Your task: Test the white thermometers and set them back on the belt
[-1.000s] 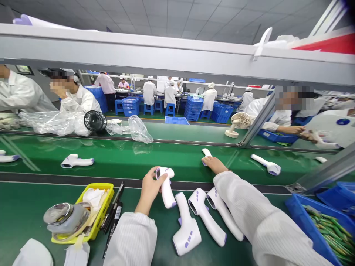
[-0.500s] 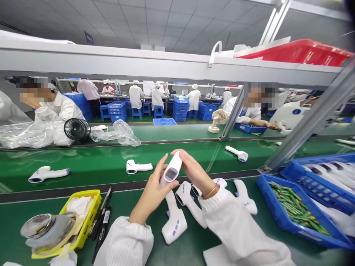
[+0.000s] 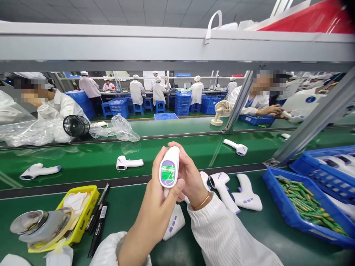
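A white infrared forehead thermometer (image 3: 172, 155) is held up above the workbench, its display end facing me and showing bright green. My left hand (image 3: 156, 195) wraps round it from the left, with the thumb below the display. Closed against its right side is my right hand (image 3: 191, 177); some of its fingers are hidden behind the thermometer. Under my hands lies another thermometer (image 3: 175, 222) with purple buttons, partly covered by my left hand. More lie right of my right wrist, including a thermometer (image 3: 224, 188) and a thermometer (image 3: 247, 194).
Beyond the bench, a green conveyor belt (image 3: 91, 162) carries spaced thermometers. At left stand a yellow tray (image 3: 80, 221) and black marker pens (image 3: 98, 229). A blue bin (image 3: 288, 218) of green-and-yellow parts sits right. A shelf beam (image 3: 111, 44) crosses overhead; co-workers sit opposite.
My hands have closed more tightly round the thermometer, and my right hand has come lower. Its display went from grey to green. Thermometers on the belt have shifted left.
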`<state>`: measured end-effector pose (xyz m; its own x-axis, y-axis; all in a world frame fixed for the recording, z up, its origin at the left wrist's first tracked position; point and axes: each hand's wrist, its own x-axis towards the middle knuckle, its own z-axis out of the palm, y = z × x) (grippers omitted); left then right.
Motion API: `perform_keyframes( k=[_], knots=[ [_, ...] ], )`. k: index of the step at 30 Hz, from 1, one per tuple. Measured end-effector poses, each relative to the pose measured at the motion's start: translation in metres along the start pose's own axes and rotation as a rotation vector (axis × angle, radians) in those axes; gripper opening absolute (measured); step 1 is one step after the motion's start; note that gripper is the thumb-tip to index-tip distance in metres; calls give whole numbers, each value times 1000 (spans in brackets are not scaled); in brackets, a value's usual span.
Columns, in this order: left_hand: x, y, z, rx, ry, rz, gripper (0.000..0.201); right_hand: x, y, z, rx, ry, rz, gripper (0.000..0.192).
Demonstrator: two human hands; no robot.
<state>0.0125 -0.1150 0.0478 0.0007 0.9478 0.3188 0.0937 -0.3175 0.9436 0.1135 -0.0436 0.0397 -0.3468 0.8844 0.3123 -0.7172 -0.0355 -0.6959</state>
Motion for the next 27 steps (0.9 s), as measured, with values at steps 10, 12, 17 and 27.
perform_keyframes(
  k=[10, 12, 17, 27],
  knots=[
    [-4, 3, 6, 66, 32, 48, 63, -2, 4, 4, 117, 63, 23, 21],
    [-4, 3, 6, 59, 40, 47, 62, -2, 4, 4, 107, 72, 29, 24],
    [-5, 4, 6, 46, 48, 32, 60, 0, 4, 2, 128, 62, 38, 25],
    [-3, 3, 4, 47, 64, 36, 58, -2, 5, -2, 63, -40, 54, 36]
  ],
)
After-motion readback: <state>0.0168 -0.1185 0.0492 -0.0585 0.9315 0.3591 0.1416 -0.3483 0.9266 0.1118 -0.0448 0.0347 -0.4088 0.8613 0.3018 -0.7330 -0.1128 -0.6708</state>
